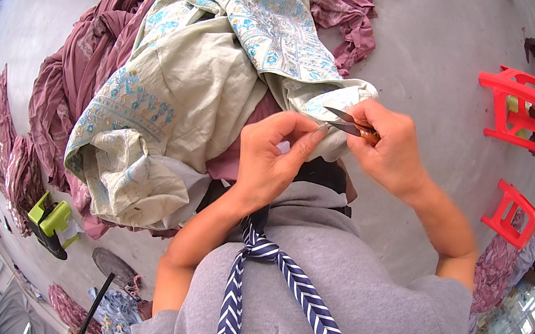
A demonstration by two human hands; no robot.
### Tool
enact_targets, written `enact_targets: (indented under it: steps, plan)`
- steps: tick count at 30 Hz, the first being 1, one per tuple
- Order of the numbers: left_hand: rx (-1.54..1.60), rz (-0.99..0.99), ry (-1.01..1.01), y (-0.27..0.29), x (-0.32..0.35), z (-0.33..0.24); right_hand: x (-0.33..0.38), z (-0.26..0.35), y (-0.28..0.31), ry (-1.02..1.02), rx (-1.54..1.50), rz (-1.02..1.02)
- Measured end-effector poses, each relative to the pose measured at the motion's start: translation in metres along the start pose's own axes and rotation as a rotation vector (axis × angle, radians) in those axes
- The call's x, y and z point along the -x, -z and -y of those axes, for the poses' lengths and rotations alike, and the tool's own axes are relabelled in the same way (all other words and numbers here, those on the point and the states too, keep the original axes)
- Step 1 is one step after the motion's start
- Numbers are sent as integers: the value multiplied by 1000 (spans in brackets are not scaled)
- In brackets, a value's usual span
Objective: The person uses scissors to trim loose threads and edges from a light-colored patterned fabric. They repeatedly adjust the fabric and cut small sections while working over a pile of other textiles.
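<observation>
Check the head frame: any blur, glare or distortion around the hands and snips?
Head view: strong fisheye bending, black vignette at the rim; daylight is soft and even, no harsh shadows; left hand, right hand and thread snips are sharp; slight glint on the blades; the pale embroidered garment is crisp, rim clutter smeared.

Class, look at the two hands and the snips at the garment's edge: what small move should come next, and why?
Probably close the snips. The right hand holds their blades open at the pale garment edge, and the left hand pinches something fine right at the tips, likely a loose thread, though it is too thin to see.
</observation>
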State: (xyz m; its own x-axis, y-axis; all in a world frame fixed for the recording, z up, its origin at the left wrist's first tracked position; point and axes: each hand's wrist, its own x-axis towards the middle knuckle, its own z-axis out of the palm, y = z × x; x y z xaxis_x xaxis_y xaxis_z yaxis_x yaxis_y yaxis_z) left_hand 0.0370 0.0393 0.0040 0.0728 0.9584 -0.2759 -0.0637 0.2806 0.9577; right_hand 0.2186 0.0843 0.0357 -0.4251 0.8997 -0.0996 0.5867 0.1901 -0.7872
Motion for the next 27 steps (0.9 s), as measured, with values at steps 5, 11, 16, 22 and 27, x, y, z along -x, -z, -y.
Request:
enact_targets:
  steps: [5, 11, 16, 22, 27]
  plan:
    - [94, 37, 60, 1, -5, 12, 8, -6, -11, -290, -504, -59]
    - [27, 133, 170, 3, -9, 17, 13, -5, -10, -201, -405, -53]
    - [-2, 176, 192, 0, -11, 13, 16, -5, -12, -166, -371, -45]
    - [-16, 58, 24, -7, -4, 9, 19, -6, -11, -115, -284, -65]
    - [109, 30, 111, -10, -3, 18, 13, -12, -18, -370, -585, -57]
